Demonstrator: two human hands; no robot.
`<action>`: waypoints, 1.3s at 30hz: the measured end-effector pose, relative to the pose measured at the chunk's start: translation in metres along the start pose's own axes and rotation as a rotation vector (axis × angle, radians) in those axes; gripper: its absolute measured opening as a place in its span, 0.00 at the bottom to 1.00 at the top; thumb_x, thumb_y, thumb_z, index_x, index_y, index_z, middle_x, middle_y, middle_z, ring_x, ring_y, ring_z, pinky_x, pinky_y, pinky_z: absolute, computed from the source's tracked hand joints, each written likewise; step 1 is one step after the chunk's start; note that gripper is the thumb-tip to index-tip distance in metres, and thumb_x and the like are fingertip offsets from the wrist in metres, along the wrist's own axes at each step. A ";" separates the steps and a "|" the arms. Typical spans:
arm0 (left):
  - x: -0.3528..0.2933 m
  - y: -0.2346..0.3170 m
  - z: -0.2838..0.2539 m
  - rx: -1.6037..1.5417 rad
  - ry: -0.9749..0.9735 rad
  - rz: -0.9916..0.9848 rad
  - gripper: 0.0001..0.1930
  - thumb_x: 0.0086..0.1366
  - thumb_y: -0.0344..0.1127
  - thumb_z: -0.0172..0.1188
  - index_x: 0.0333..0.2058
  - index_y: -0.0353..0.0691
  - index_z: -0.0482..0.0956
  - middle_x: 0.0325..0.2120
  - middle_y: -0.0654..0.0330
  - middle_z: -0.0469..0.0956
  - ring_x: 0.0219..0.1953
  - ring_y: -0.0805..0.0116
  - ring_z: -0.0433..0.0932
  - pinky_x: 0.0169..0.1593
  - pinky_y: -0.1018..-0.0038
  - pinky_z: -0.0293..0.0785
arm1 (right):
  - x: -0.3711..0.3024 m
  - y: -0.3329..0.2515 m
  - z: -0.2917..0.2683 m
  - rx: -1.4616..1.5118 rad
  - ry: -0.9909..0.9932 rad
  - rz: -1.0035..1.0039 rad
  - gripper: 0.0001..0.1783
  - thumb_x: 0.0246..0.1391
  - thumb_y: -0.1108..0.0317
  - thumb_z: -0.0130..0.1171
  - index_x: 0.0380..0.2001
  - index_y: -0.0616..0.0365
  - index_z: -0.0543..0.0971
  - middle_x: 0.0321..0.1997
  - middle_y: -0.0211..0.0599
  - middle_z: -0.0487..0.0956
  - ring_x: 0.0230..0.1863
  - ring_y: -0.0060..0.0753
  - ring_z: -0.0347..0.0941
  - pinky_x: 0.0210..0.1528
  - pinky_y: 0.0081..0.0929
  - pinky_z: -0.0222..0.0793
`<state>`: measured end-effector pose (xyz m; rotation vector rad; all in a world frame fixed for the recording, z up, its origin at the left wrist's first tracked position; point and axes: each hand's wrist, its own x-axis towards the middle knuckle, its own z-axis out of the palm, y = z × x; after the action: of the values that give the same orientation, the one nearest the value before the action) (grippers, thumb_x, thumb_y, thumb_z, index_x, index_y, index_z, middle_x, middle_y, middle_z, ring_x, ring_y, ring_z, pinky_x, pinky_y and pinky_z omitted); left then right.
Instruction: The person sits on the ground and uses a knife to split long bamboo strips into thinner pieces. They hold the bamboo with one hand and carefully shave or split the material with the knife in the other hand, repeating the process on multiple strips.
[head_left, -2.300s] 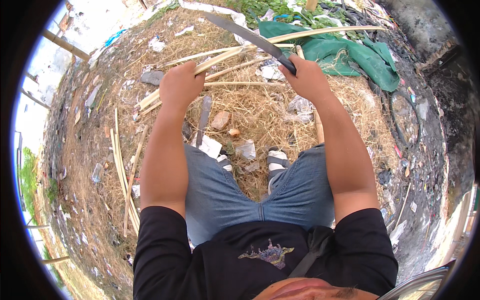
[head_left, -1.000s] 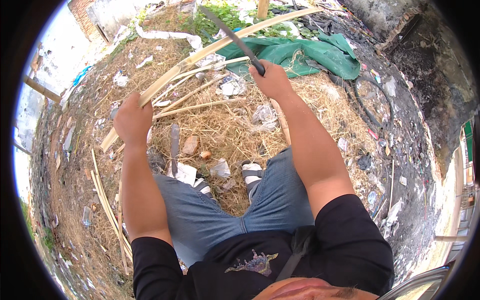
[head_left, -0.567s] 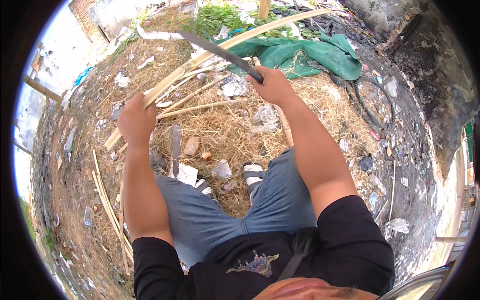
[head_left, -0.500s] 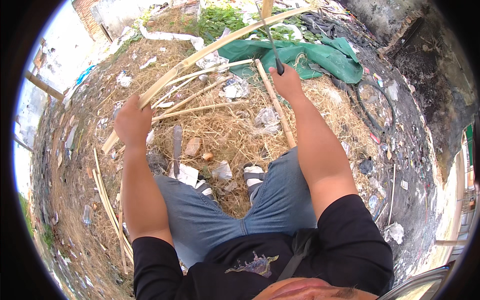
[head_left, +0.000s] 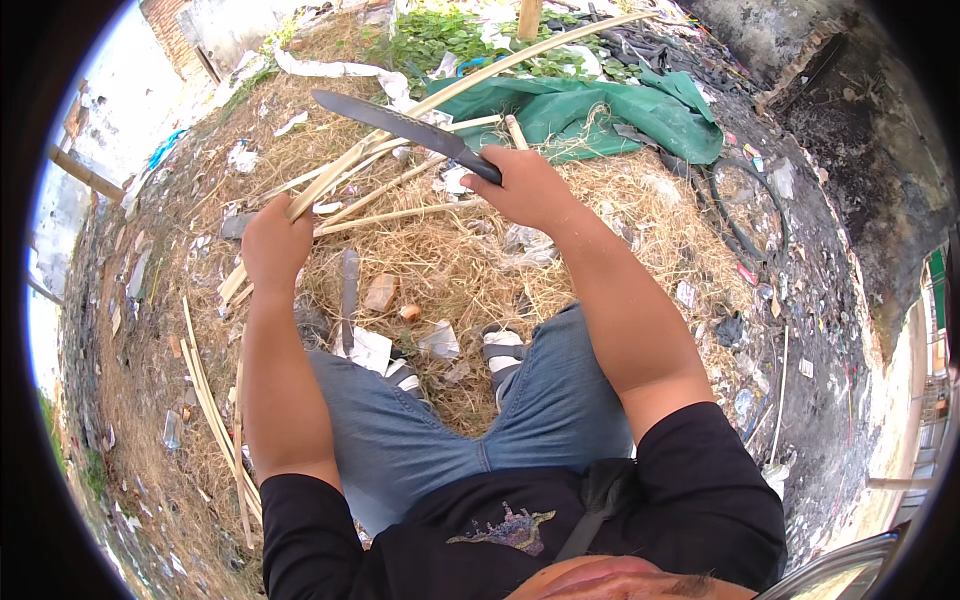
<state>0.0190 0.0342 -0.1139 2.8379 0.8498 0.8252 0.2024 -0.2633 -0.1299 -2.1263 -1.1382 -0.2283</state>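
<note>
2 hands: right hand (head_left: 525, 185) grips machete (head_left: 400, 130) (left hand (head_left: 272, 240) holds bamboo strip (head_left: 450, 95)).

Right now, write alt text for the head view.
A seated person's right hand grips a long dark machete laid across a pale bamboo strip, which the left hand holds near its lower end. Dry straw, more strips and a green tarp lie beyond the knees.

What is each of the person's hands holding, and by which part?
The right hand holds a long knife by its dark handle, blade pointing left. The left hand has its grip on the near end of a long bamboo strip.
</note>
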 end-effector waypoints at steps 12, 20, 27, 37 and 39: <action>0.002 -0.010 -0.003 -0.005 0.150 0.015 0.08 0.58 0.42 0.64 0.30 0.44 0.82 0.25 0.53 0.82 0.29 0.47 0.81 0.33 0.55 0.74 | -0.001 -0.024 0.002 -0.222 -0.110 0.038 0.20 0.61 0.48 0.62 0.30 0.55 0.78 0.27 0.48 0.81 0.34 0.58 0.79 0.37 0.51 0.74; 0.005 -0.011 -0.010 0.008 0.341 0.089 0.07 0.55 0.39 0.66 0.30 0.44 0.82 0.26 0.55 0.83 0.26 0.48 0.81 0.32 0.57 0.74 | 0.004 0.008 -0.026 0.032 0.114 0.370 0.23 0.64 0.48 0.60 0.31 0.59 0.78 0.19 0.43 0.75 0.22 0.47 0.71 0.29 0.41 0.65; 0.001 -0.002 -0.010 -0.061 0.264 0.103 0.10 0.55 0.40 0.66 0.26 0.42 0.78 0.22 0.55 0.80 0.26 0.49 0.80 0.31 0.56 0.73 | 0.003 -0.028 0.001 -0.228 -0.063 0.021 0.13 0.62 0.53 0.60 0.37 0.51 0.80 0.28 0.45 0.82 0.35 0.54 0.80 0.38 0.49 0.75; 0.000 -0.001 -0.007 -0.034 0.010 0.036 0.09 0.57 0.42 0.65 0.29 0.44 0.81 0.27 0.53 0.83 0.31 0.48 0.82 0.36 0.56 0.77 | 0.005 0.010 -0.002 -0.094 -0.126 0.299 0.22 0.62 0.48 0.63 0.35 0.58 0.81 0.24 0.48 0.78 0.27 0.49 0.75 0.34 0.42 0.70; -0.002 0.006 -0.002 -0.031 -0.010 0.051 0.09 0.58 0.42 0.65 0.30 0.44 0.82 0.27 0.53 0.83 0.31 0.49 0.82 0.36 0.56 0.77 | 0.002 -0.004 0.012 -0.170 -0.169 0.076 0.20 0.62 0.48 0.63 0.37 0.57 0.82 0.25 0.48 0.79 0.28 0.52 0.76 0.35 0.44 0.70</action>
<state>0.0188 0.0279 -0.1118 2.8461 0.7593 0.8213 0.1980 -0.2528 -0.1356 -2.3713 -1.1667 -0.1155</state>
